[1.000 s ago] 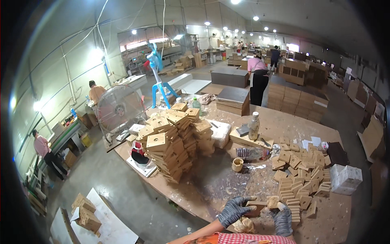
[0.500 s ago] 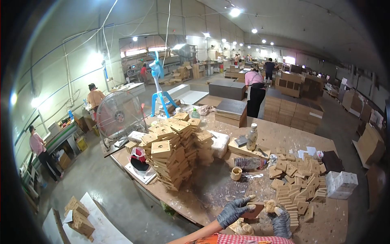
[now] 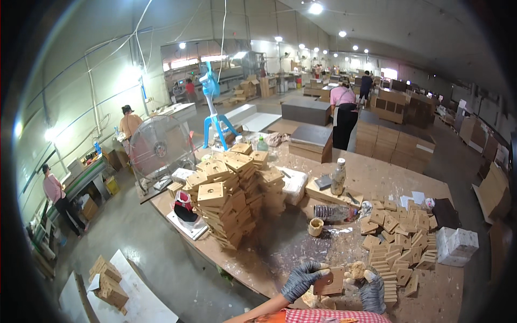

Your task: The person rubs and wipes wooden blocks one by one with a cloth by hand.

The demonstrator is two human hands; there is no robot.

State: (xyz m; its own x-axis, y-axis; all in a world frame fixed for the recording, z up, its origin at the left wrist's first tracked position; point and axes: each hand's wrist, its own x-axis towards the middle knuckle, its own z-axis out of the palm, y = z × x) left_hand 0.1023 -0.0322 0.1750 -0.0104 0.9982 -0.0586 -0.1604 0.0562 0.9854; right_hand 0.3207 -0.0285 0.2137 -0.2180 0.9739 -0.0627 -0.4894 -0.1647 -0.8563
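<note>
Near the front edge of the table, my left hand [image 3: 302, 281], in a grey glove with bare fingertips, grips a flat wooden block [image 3: 329, 282] with a hole in it, its broad face tilted up. Just right of the block, my right hand [image 3: 372, 293], gloved alike, pinches a tan, crumpled lump that looks like a sponge or wadded cloth [image 3: 356, 268]. Beneath the block lies more pale crumpled material [image 3: 319, 300], partly hidden. Many loose wooden blocks [image 3: 403, 229] are heaped beyond my right hand. Left of centre stands a tall stack of similar blocks [image 3: 225, 199].
A small tan cup [image 3: 315, 227], a clear plastic bottle lying down [image 3: 331, 212] and an upright bottle [image 3: 338, 177] are on the stained table [image 3: 258, 267]. White wrapped blocks [image 3: 456, 246] sit at right. Two fans, a large round one [image 3: 161, 148] and a blue one [image 3: 210, 89], stand beyond; several people work farther off.
My left hand has turned the wooden block so its broad, holed face shows more. The lump in my right hand sits slightly apart from it. The whole view has shifted a little.
</note>
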